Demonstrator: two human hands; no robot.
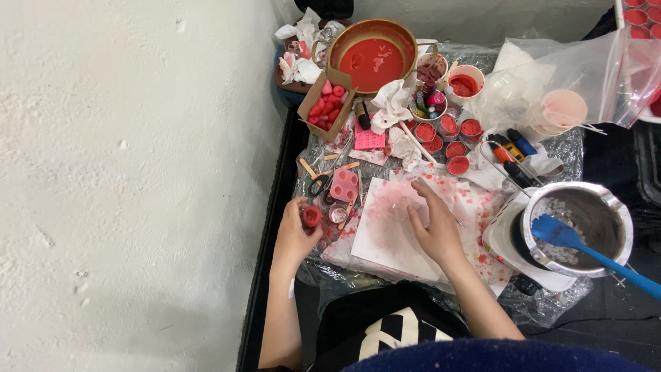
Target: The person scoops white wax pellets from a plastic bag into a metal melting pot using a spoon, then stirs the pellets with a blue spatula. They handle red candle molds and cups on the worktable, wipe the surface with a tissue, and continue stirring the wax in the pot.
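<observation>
Two bare hands are at work over a foil-covered table: the left hand curls its fingers around one small red heart-shaped piece at the table's left edge, while the right hand lies flat, fingers spread wide and holding nothing, on a red-stained white paper sheet. Just above the heart sits one pink mould beside a pair of scissors. Further back, six small round tins filled with red wax stand clustered together. One big copper-coloured bowl holds a pool of red wax; one cardboard box holds several pink and red shapes, too jumbled to count. At right, one steel pot on a white burner holds pale flakes and a blue spatula, its handle cut off by the frame edge. A clear plastic bag blurs what lies behind it
</observation>
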